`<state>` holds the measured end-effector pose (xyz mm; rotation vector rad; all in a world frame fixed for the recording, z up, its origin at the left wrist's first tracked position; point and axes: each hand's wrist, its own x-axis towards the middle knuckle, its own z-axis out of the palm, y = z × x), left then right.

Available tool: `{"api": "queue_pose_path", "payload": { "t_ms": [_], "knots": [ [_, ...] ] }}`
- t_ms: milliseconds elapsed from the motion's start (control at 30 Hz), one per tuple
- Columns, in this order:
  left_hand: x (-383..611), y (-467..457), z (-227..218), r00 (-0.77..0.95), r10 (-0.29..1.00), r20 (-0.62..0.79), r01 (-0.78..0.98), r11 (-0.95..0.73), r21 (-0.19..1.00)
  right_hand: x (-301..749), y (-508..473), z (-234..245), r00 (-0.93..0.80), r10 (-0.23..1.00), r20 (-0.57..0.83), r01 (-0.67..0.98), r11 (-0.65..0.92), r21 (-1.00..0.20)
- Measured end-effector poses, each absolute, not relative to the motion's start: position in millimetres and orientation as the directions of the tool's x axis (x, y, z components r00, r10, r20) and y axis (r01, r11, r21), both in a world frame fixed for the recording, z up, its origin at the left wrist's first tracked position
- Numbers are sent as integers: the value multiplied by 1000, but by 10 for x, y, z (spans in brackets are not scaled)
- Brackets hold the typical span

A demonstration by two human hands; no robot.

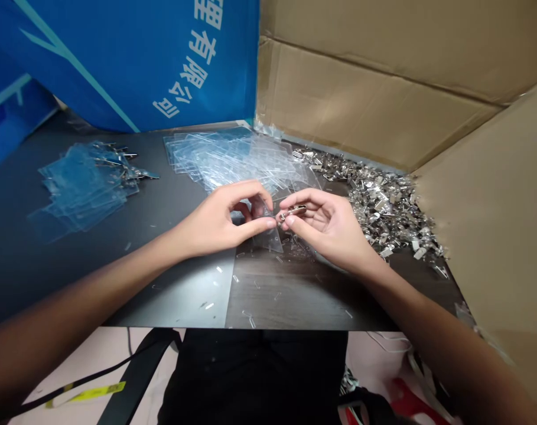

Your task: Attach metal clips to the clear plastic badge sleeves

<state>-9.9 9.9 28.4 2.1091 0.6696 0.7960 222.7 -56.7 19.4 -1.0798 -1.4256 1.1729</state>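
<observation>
My left hand [233,215] pinches a clear plastic badge sleeve [270,239] near its edge, between thumb and fingers. Close against it, my right hand [328,221] grips a small metal badge clip [295,212] with thumb and fingertips. The two hands meet over the middle of the desk, and the clip lies right at the sleeve's edge. Whether the clip is joined to the sleeve I cannot tell. Behind my hands spreads a pile of clear plastic sleeves [233,154]. Right of my right hand lies a heap of metal clips [378,200].
On the left lies a stack of sleeves with clips on them [84,189]. Small clear slips [236,278] are scattered over the dark desk [295,301]. A blue printed panel [139,59] and cardboard [361,88] wall in the back; more cardboard stands at right.
</observation>
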Motion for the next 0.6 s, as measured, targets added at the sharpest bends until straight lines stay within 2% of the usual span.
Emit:
{"api": "queue_pose_path", "payload": {
  "t_ms": [300,600],
  "knots": [
    [-93,102,244,585,680,441,192,-644,740,2233,-586,240,-112,987,116,68,124,-990],
    [-73,79,272,555,721,415,251,-620,743,2260,-576,209,-105,981,165,152,180,-972]
  ]
}}
